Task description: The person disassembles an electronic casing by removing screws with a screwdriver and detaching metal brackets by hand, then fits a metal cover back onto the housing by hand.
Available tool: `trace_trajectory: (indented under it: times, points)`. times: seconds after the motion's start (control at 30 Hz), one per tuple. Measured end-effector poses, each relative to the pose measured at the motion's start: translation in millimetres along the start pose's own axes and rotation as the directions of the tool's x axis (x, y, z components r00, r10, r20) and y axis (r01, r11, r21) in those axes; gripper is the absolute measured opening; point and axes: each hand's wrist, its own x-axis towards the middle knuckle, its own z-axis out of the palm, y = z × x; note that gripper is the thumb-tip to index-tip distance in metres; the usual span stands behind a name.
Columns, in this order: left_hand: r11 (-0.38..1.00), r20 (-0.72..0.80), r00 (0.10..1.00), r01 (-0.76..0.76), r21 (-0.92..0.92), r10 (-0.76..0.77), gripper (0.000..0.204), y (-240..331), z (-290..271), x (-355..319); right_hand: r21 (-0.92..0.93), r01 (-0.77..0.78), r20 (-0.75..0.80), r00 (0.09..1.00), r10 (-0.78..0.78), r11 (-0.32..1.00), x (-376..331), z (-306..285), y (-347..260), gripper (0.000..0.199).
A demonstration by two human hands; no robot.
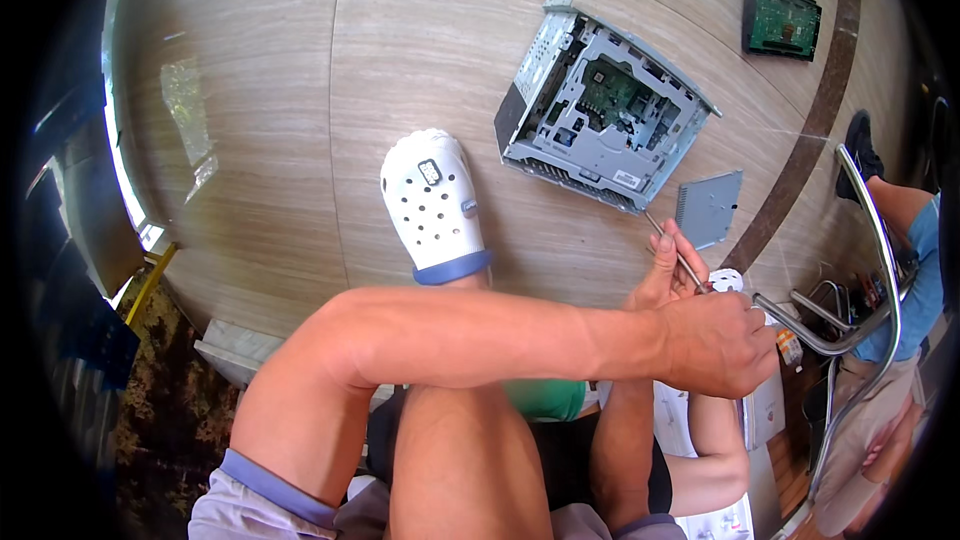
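So their left hand (720, 345) is gripping the rear of the screwdriver (687, 267) in a fist, right hand (660, 283) pinching its shaft nearer the metal case (592, 148) that's lying up-left, where the tip's aiming.

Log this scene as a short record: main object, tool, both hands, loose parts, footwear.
Main object: opened grey metal casing on the floor, green circuit board inside
Tool: thin metal rod, tip by the casing's near corner; contact unclear
Left hand: fist closed at the rod's near end
Right hand: at the rod's shaft; grip unclear
Loose parts: grey panel, separate framed board
Footwear: white clog
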Motion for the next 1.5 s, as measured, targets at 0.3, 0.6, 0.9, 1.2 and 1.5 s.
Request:
trace_trajectory:
  times: [0.3, 0.6, 0.9, 1.2, 1.5]
  points:
    - [1.000, -0.012, 1.000, 0.010, -0.016, -0.011, 0.018, 0.2, 2.0, 5.0, -0.172, -0.158, -0.017, 0.987, 0.157, 0.972, 7.7, -7.2, 7.3, 0.027]
    - [1.000, -0.015, 1.000, -0.003, 0.011, 0.003, 0.018, -0.2, 2.9, 1.7, 0.119, 0.047, 0.096, 0.994, -0.059, 0.992, -0.6, -2.8, 7.6, 0.028]
    - [1.000, -0.022, 1.000, 0.007, -0.028, -0.008, 0.018, -2.1, 1.7, 2.7, -0.022, 0.184, 0.092, 0.979, -0.182, 0.983, 6.8, -5.7, 14.7, 0.030]
    - [1.000, 0.007, 1.000, 0.016, -0.012, -0.015, 0.018, -2.1, -3.7, 1.5, -0.118, 0.013, 0.084, 0.996, -0.003, 0.993, 1.2, -9.7, 7.4, 0.025]
    - [0.999, 0.013, 1.000, 0.002, -0.036, -0.002, 0.017, -2.6, -3.3, -0.4, 0.097, 0.181, 0.108, 0.976, -0.191, 0.979, 2.2, -2.9, 9.0, 0.027]
